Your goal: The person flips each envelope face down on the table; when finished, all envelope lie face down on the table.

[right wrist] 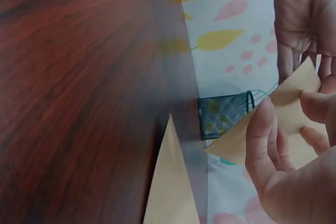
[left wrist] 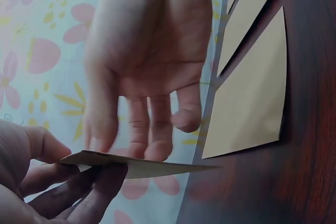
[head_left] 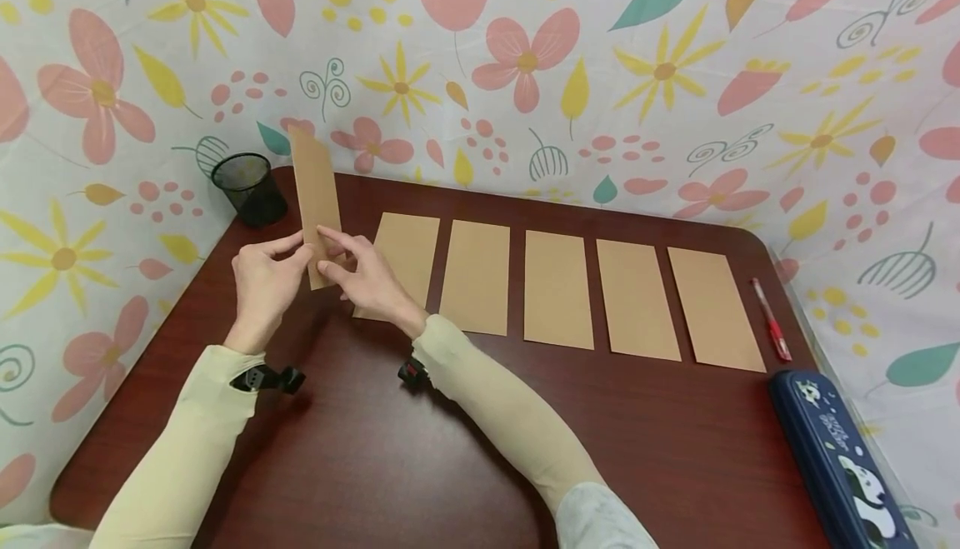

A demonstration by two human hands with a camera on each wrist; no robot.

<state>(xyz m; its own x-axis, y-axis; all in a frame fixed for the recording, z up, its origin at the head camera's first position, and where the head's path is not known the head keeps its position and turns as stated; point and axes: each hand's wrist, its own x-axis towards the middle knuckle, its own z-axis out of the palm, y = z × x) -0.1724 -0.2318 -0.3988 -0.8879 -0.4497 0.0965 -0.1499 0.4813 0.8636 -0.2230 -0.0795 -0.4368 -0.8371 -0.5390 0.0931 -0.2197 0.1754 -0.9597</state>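
A brown paper rectangle (head_left: 315, 176) stands raised on edge over the left part of the table, between both hands. My left hand (head_left: 268, 286) pinches its lower left side; in the left wrist view that thumb lies above the sheet and the fingers beneath. Opposite it, my right hand (head_left: 372, 284) holds the lower right side, its thumb and fingers on the paper (right wrist: 236, 142) in the right wrist view. Several matching brown rectangles lie flat in a row to the right; the nearest one (head_left: 408, 249) is partly covered by my right hand.
A black mesh cup (head_left: 250, 191) stands at the table's back left corner. Toward the right edge lie a red pen (head_left: 772, 324) and a dark blue pencil case (head_left: 832, 449) with a panda on it. A flowered cloth (head_left: 525, 132) hangs behind the dark wooden table (head_left: 405, 466).
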